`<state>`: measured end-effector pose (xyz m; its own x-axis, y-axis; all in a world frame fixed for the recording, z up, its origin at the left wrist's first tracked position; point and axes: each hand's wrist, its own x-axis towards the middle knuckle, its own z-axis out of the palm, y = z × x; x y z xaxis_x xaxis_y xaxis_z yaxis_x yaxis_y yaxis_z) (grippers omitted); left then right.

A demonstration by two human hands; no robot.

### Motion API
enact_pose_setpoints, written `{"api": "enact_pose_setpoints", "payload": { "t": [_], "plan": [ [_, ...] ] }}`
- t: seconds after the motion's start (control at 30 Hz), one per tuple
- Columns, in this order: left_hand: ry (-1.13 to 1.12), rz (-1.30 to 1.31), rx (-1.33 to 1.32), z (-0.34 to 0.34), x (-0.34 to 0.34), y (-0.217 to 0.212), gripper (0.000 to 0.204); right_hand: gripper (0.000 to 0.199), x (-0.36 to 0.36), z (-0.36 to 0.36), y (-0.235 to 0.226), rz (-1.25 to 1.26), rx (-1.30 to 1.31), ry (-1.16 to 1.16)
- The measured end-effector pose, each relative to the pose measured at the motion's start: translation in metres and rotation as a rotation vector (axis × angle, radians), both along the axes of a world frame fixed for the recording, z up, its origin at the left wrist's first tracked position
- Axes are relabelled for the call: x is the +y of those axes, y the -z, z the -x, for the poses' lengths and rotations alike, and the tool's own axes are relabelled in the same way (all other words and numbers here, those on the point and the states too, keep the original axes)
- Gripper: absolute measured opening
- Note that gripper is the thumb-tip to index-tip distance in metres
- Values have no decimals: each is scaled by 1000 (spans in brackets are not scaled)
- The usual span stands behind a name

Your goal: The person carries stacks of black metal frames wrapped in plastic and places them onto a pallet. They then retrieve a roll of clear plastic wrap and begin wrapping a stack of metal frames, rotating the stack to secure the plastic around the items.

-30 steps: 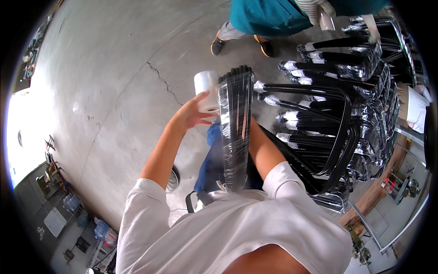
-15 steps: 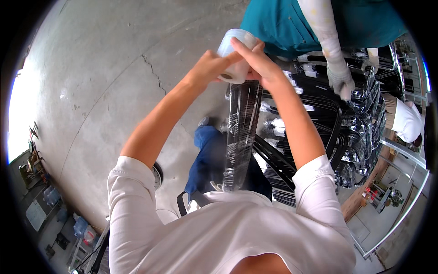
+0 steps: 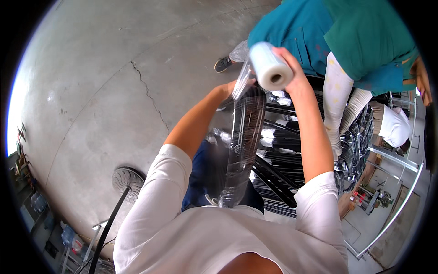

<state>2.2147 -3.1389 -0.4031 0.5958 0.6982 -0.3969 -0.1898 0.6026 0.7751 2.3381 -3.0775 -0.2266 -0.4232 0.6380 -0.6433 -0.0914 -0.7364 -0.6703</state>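
I seem mid-wrap: right hand [image 3: 295, 73] clamped on the one-o'clock film roll [image 3: 266, 64], left hand [image 3: 234, 87] unclear in grip, black bundle [image 3: 246, 132] next needing a taut turn.

A workshop or small factory floor, by the look of it.
Bare, cracked concrete [image 3: 91, 100] spreads across the left beneath a bright opening [image 3: 15, 121] at the edge; to the right, many similar black tubular parts [image 3: 279, 159] lie stacked, shiny with plastic wrap, beside a roll of clear film [image 3: 267, 59]. A co-worker in a teal garment [image 3: 292, 34] stands far right, near another person in white [image 3: 396, 127]; metal rails [image 3: 396, 159] and small machinery [image 3: 375, 199] fill the right edge.
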Motion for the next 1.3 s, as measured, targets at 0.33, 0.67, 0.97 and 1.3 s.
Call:
{"api": "enact_pose_setpoints", "payload": {
  "t": [0.33, 0.67, 0.97, 1.3],
  "plan": [
    [-635, -123, 144, 25, -69, -4, 51, 41, -199, -4, 175, 329, 47, 237],
    [-381, 539, -291, 71, -178, -25, 67, 29, -172, 35, 184, 286, 19, 138],
    [-761, 605, -230, 137, -148, -90, 57, 28, -57, 22, 45, -616, -653, -225],
    [-634, 522, 349, 141, -64, -104, 63, 63, -39, 159, 51, -28, -551, -750]
  ]
}}
